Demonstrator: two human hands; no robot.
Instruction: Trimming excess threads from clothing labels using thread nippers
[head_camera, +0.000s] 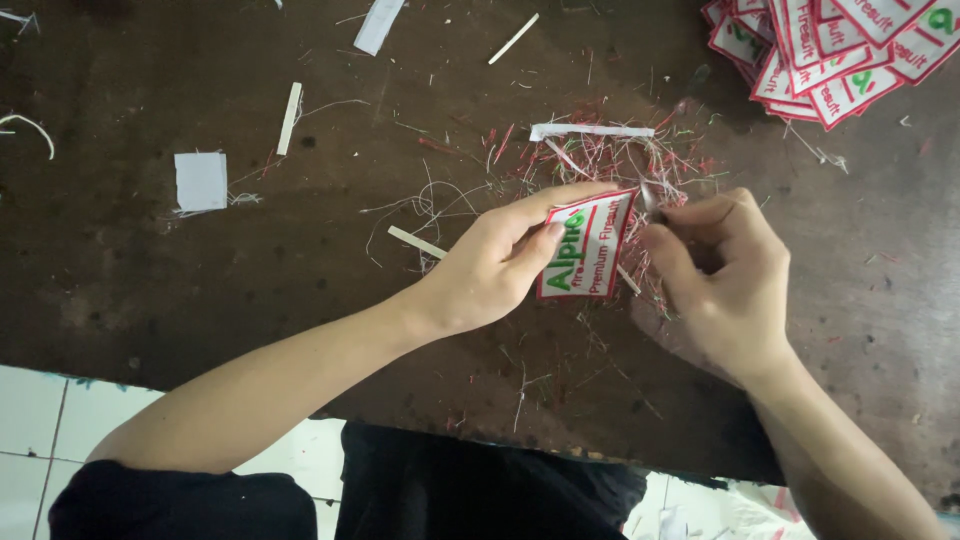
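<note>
I'm holding the patch (588, 245) right in the middle of the frame — a white embroidered one with a red border and green and red lettering. It's lying between my two hands, tilted, with its long axis running from lower left up to upper right, so the top right corner is pointing straight at my right hand (715, 285).

My left hand (490, 265) is coming in from the left and pinching the patch along its left edge, thumb on top and fingers curled underneath, so it's closed on the patch rather than open. My right hand is sitting just beside the patch's right edge, fingers bunched up tight around a small metal tool (648, 197) — looks like little snips or tweezers, but it's too small for me to tell which. The tip is poking out at the patch's upper right corner, touching or nearly touching the border there. So the right hand is the nearer one to that corner, and the left is just keeping the patch steady.

Everything's happening over a messy pile of thread trimmings (620, 160) — red, white and green bits — scattered on the dark wooden table (150, 270). There's a stack of the same patches (830, 50) in the upper right of the frame, well apart from my hands, and a small white square of fabric (200, 181) off at the left.
</note>
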